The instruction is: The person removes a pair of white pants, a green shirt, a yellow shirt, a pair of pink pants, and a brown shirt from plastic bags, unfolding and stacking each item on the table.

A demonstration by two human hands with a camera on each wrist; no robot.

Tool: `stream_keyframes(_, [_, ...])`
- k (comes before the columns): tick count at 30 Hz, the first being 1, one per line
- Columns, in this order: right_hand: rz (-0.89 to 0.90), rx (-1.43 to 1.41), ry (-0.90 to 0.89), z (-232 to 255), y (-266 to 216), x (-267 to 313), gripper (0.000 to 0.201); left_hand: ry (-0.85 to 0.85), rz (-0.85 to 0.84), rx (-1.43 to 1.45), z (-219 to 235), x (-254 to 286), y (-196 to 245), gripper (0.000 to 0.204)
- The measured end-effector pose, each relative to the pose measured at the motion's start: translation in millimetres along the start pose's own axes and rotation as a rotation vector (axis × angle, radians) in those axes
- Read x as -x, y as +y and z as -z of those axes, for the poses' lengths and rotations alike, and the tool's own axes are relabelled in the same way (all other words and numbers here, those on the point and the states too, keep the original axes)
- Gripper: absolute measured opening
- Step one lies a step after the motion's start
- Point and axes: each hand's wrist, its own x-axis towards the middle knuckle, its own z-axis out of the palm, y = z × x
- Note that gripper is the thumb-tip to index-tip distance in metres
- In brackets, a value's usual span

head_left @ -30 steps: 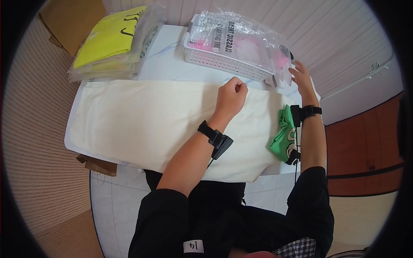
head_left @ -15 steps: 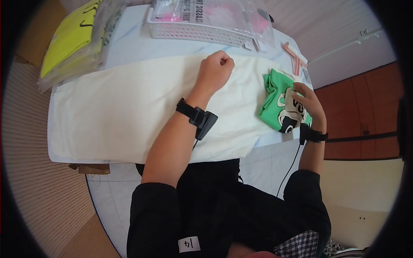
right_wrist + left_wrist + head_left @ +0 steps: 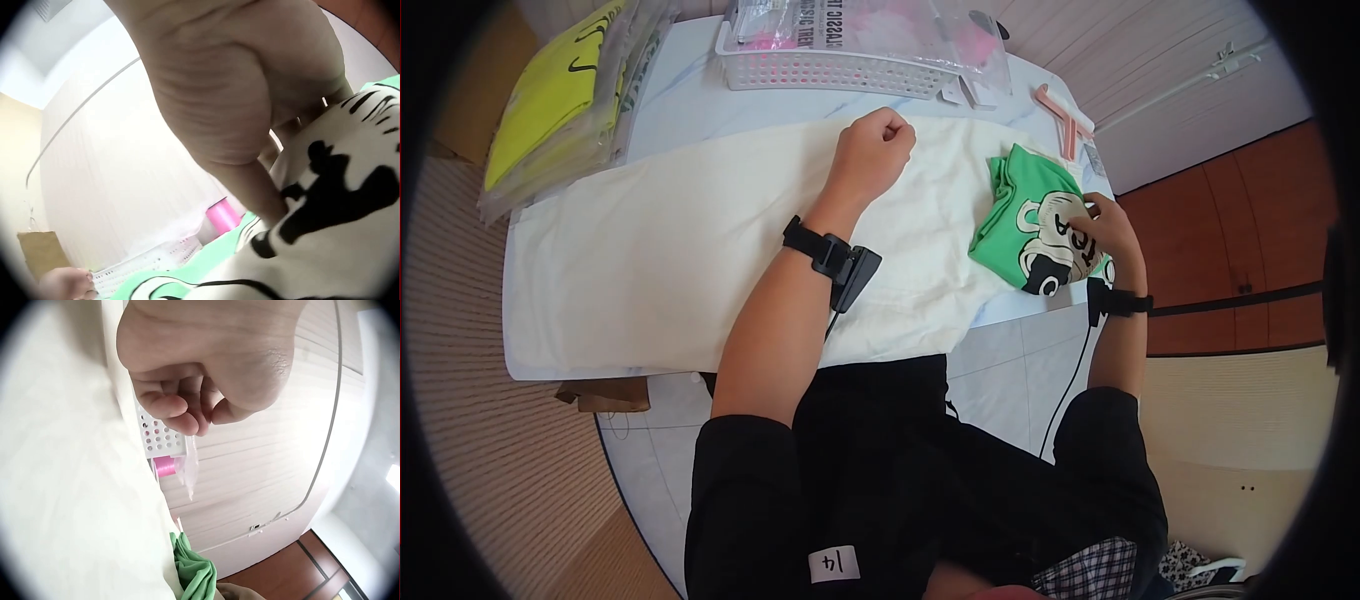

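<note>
under the right hand (image 3: 1115, 232) lies the green garment (image 3: 1025, 235)

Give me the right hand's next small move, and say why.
I'd probably close the right hand on the folded green garment with cream-and-black print: its fingers look loosely bent against it, while the left hand, curled over the wide cream cloth, seems empty.

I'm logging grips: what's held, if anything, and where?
The right hand touches the green garment at its print; gripping cannot be told. The left hand holds nothing.
</note>
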Motion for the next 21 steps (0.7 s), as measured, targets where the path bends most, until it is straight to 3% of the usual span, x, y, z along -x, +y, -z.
stream_keyframes(2, [0.104,0.071,0.054,7.8,-15.2,5.9,0.042,0.012,-0.015,0.007,-0.6,1.1,1.6,0.019])
stream_keyframes(3, [0.107,0.072,0.054,16.2,-22.4,9.2,0.042,-0.002,-0.028,0.019,-1.1,2.8,3.8,0.018])
stream_keyframes(8, [0.343,-0.139,0.495,56.7,-47.6,9.0,0.026,-0.046,0.003,0.037,-1.4,5.1,5.0,0.02])
stream_keyframes(12, [0.378,-0.292,0.719,96.2,-98.4,24.7,0.025,-0.3,0.109,0.106,0.0,9.1,13.8,0.02])
stream_keyframes(13, [0.408,-0.295,0.839,98.0,-117.1,33.2,0.025,-0.412,0.139,0.134,0.0,10.9,16.4,0.021])
stream_keyframes(14, [0.437,-0.297,0.959,93.3,-132.4,40.0,0.025,-0.414,0.138,0.129,-0.2,12.9,19.4,0.021])
stream_keyframes(16, [0.485,-0.239,0.932,72.5,-155.0,49.4,0.026,-0.626,0.255,0.24,0.2,15.2,23.9,0.043])
stream_keyframes(17, [0.535,-0.175,0.897,60.2,-167.0,54.7,0.028,-0.626,0.256,0.236,-0.1,15.8,23.7,0.043])
stream_keyframes(19, [0.632,-0.123,0.636,21.1,-185.1,62.7,0.032,-0.661,0.364,0.529,-1.4,15.5,20.4,0.062])
stream_keyframes(20, [0.716,-0.135,0.414,3.6,-192.1,67.5,0.033,-0.656,0.362,0.526,-2.2,14.8,19.3,0.062])
stream_keyframes(21, [0.795,-0.145,0.189,-10.7,-196.5,72.1,0.034,-0.604,0.38,0.727,-3.1,14.2,18.0,0.067])
